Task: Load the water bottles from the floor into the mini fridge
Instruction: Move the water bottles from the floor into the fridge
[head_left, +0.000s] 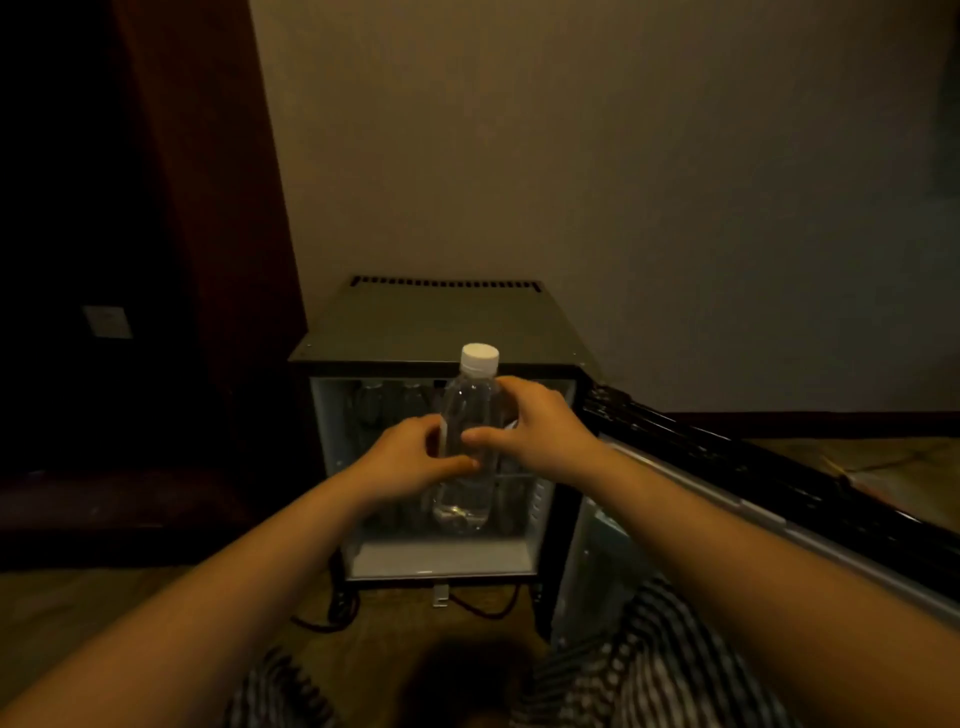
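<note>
Clear plastic is catching the dim light between the two hands. The left hand (410, 457) is curling fingers and thumb round the middle of the water bottle (470, 405) from the left, and the right hand (540, 426) is gripping it from the right, slightly higher. The bottle is hanging upright in the air just in front of the open mini fridge (441, 322), with its white cap (479, 356) reaching level with the fridge's top edge and its base hovering before the lower compartment. It is looking filled, so it is probably weighing a fair bit for its size. The thin wall is likely giving under a hard squeeze and may be slipping if damp, which is making the middle, where the hands are sitting now, a more sensible hold than the cap. Inside the fridge, the upper shelf is holding what are looking like more clear bottles (374, 405) at the far left, though the gloom is blurring how many. The lower compartment is showing a pale floor, partly hidden behind the held bottle. The door (727, 467) is standing wide open to the right, and a dark cable (322, 618) is lying on the floor near the fridge's left foot.
</note>
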